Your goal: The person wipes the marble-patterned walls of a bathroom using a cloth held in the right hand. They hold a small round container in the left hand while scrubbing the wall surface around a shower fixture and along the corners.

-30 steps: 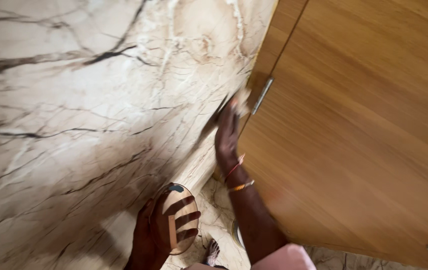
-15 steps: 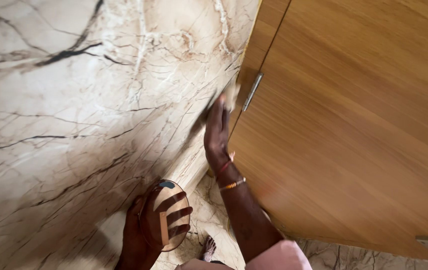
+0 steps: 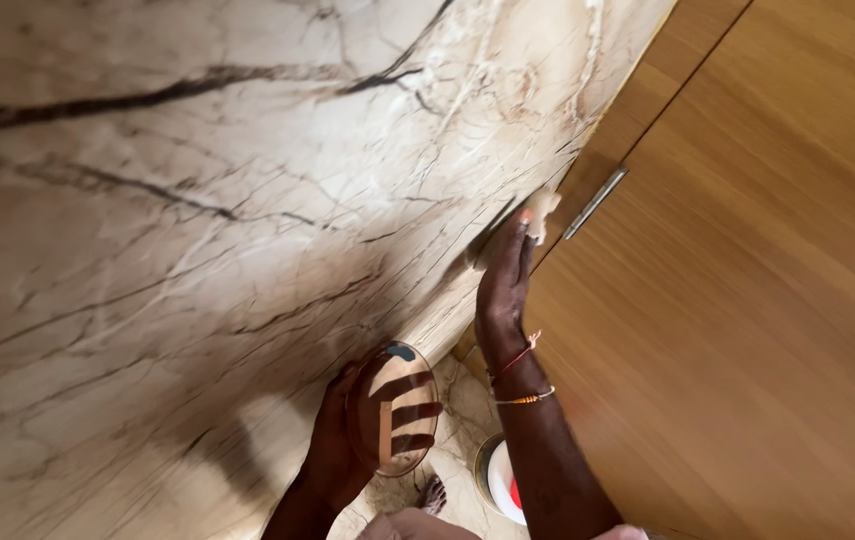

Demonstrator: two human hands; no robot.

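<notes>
While the right hand [image 3: 504, 290] reaches up along the edge of the marble wall [image 3: 198, 230], its fingers press a small pale cloth [image 3: 540, 212] against that edge, just beside the wooden door frame [image 3: 638, 110]; grip closed on the cloth, fingers extended, palm toward the stone; two thin bangles [image 3: 520, 372] sit on the wrist; left hand [image 3: 343, 450] lower, near the wall's bottom corner, fingers wrapped around a clear round lid [image 3: 395, 408] held tilted, fingers visible through it; metal hinge [image 3: 595, 202] lies on the wooden door [image 3: 748, 330] close to the cloth, not touching; round white container [image 3: 500, 480] rests on the marble floor below the right forearm; bare toes [image 3: 433, 495] beside it
</notes>
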